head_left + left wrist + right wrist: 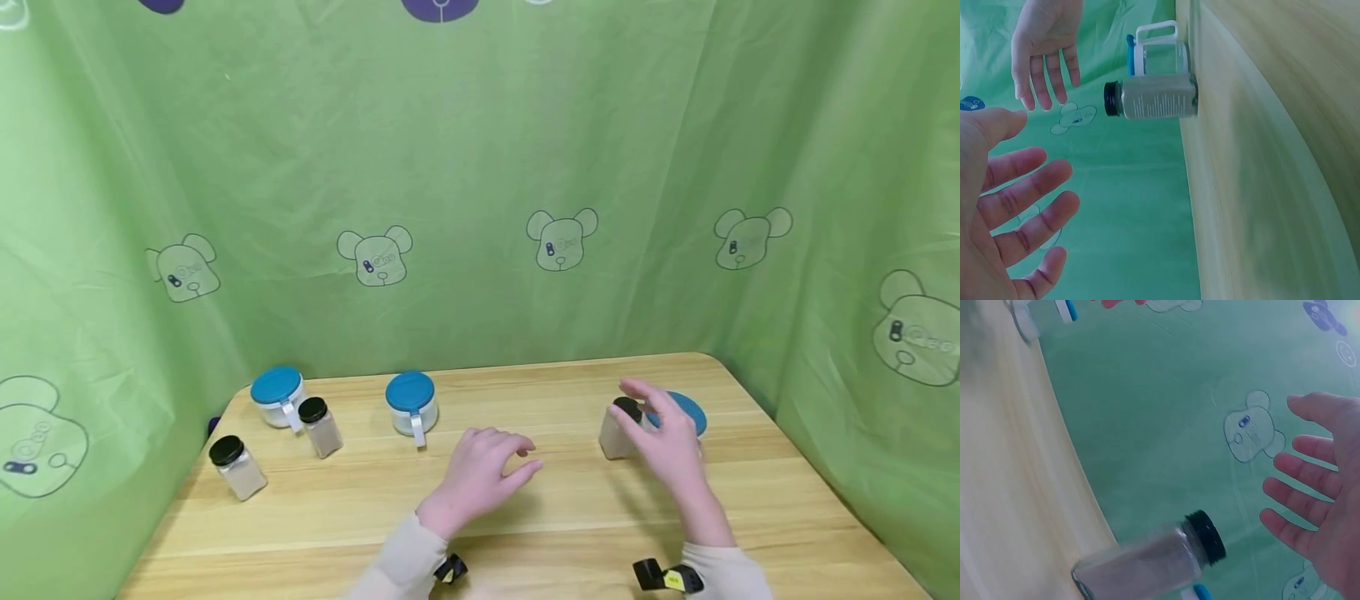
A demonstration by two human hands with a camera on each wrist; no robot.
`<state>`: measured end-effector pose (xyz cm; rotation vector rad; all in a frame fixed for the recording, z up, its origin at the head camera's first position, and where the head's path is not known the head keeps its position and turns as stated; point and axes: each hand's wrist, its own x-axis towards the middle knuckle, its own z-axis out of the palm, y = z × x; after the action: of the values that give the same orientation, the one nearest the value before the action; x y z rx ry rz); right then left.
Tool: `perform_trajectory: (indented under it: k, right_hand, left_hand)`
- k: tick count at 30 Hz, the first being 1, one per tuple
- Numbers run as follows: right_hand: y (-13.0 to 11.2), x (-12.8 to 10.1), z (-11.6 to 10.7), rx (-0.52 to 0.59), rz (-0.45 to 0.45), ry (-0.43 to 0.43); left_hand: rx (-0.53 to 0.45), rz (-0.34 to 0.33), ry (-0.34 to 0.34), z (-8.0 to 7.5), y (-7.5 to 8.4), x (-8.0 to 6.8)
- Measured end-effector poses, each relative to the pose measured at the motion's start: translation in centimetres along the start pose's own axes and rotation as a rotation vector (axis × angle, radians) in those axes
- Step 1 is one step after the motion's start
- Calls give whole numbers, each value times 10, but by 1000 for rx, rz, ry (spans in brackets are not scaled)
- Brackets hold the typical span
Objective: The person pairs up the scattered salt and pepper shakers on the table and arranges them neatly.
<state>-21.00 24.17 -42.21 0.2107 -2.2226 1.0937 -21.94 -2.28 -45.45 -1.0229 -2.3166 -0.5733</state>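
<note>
My right hand (667, 446) hovers over the right part of the table, fingers spread, holding nothing. Just beside it stands a square glass jar (615, 437) with a black lid and pale contents; the same jar (1157, 97) appears sideways in the left wrist view and, as the jar (1141, 565), low in the right wrist view. Behind the hand, partly hidden, is a blue-lidded container (692, 412). My left hand (483, 475) is held above the middle of the table with relaxed fingers, touching nothing. Its open palm shows as the left hand (1010, 206) in its wrist view.
At the left stand two black-lidded jars, a front jar (242, 473) and a rear jar (322, 433). Two blue-lidded pots with white handles, a left pot (276, 387) and a middle pot (411, 396), stand near the back edge. A green curtain (480, 150) surrounds the wooden table (300, 533).
</note>
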Motion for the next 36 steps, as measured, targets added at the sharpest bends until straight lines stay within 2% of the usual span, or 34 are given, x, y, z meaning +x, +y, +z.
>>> perform_trajectory:
  k: [4,12,19,27,32,36]
  right_hand:
    - [-3,-3,10,-17,-31,-19]
    - [-7,-6,27,-51,-57,-88]
    - [-9,-11,41,-41,-83,-128]
    - [-14,-17,56,-41,-88,-175]
    - [-21,-22,64,-12,-66,-237]
    - [-26,-27,72,-8,-47,-284]
  left_hand:
    - [-2,-18,-10,-7,-7,-8]
    - [-13,-13,15,-16,-23,-16]
    - [13,34,108,-29,-42,-20]
    - [62,-14,184,-47,-61,-23]
    - [88,-42,217,-58,-71,-23]
    - [96,-91,230,-66,-79,-25]
